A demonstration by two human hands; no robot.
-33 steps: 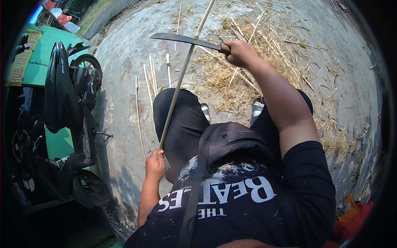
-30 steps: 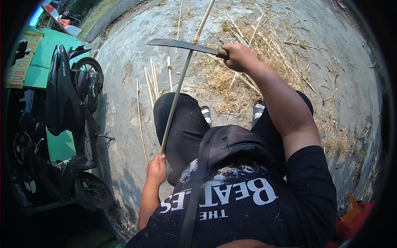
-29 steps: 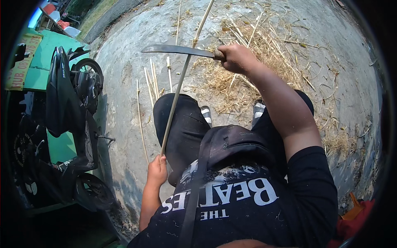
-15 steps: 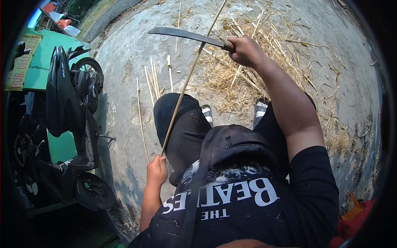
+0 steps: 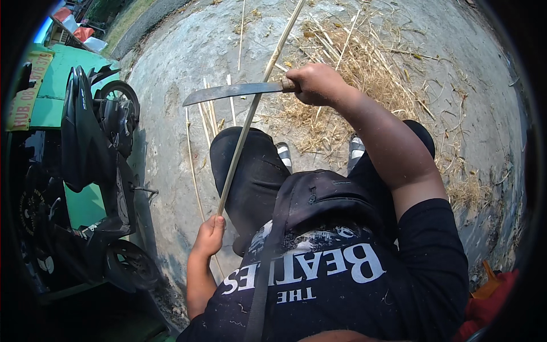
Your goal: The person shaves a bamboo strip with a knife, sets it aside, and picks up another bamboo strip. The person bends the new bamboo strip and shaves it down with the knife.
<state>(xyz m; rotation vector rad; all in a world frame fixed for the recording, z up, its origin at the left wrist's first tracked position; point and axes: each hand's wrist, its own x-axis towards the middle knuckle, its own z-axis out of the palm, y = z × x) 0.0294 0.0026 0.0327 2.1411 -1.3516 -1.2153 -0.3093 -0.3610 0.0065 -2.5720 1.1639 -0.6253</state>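
Observation:
A long, thin bamboo strip [image 5: 236, 151] slants from beside my left knee up past the top edge of the view. My left hand [image 5: 211, 235] is closed round its lower end. In my right hand [image 5: 316, 84] is the wooden handle of a machete [image 5: 233, 91], its long grey blade pointing left. The blade crosses the strip above my knees, near the handle; it appears to touch it. The far end of the strip is out of view.
Pale shavings and strips [image 5: 336, 114] lie heaped on the concrete ground [image 5: 171, 68] ahead of my feet. Several thin bamboo strips [image 5: 211, 117] lie left of my knee. A black motorcycle [image 5: 108, 154] stands at the left. A dark bag [image 5: 325, 196] rests on my lap.
My right hand has drawn the machete toward me and leftward, so the blade crosses lower on the strip. The strip has turned, showing a wider, paler face. My left hand has shifted slightly left.

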